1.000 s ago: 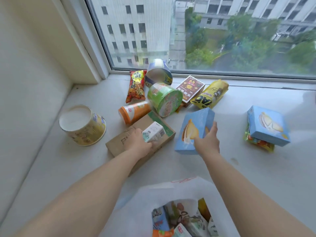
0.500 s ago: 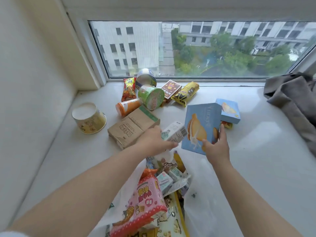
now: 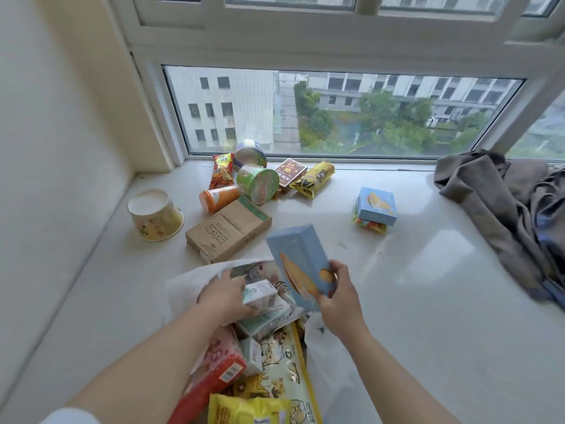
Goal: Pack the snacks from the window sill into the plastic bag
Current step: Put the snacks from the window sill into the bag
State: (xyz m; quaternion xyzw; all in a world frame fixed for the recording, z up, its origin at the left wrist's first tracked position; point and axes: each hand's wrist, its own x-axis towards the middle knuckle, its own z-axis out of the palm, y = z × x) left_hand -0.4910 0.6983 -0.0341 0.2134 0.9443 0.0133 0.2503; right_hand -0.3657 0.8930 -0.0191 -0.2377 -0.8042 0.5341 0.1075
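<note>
Over the open mouth of the white plastic bag (image 3: 183, 286), lying at the near edge of the window sill (image 3: 428, 301), we see the left hand (image 3: 224, 296) closed around a small white carton (image 3: 260, 296) and the right hand (image 3: 339, 298) gripping a tilted blue box (image 3: 298, 261). Farther off we see a brown paper package (image 3: 227, 232), a yellow tub (image 3: 156, 214) at the left, and a second blue box (image 3: 377, 205) to the right, well apart from the bag.

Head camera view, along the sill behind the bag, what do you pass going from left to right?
Pale yellow paper tub → brown paper packet → yellow and black snack bag → light blue box lying on the sill → crumpled grey cloth.
</note>
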